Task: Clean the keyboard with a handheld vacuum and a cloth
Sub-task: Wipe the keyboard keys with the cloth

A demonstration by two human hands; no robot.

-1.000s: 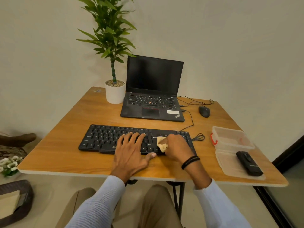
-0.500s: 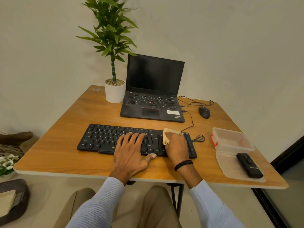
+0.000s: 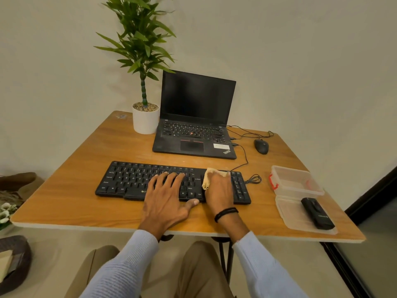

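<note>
A black keyboard lies across the middle of the wooden table. My left hand rests flat on its centre keys with fingers spread. My right hand holds a small beige cloth against the keys near the keyboard's right end, at the far edge. The black handheld vacuum lies on a clear plastic lid at the table's right side, away from both hands.
An open black laptop stands behind the keyboard, with a potted plant to its left and a black mouse to its right. A clear plastic box sits right of the keyboard. Cables run between laptop and keyboard.
My right hand has slid the cloth away from me, from the keyboard's near rows to its far edge. My left hand has stayed in place on the keys.
</note>
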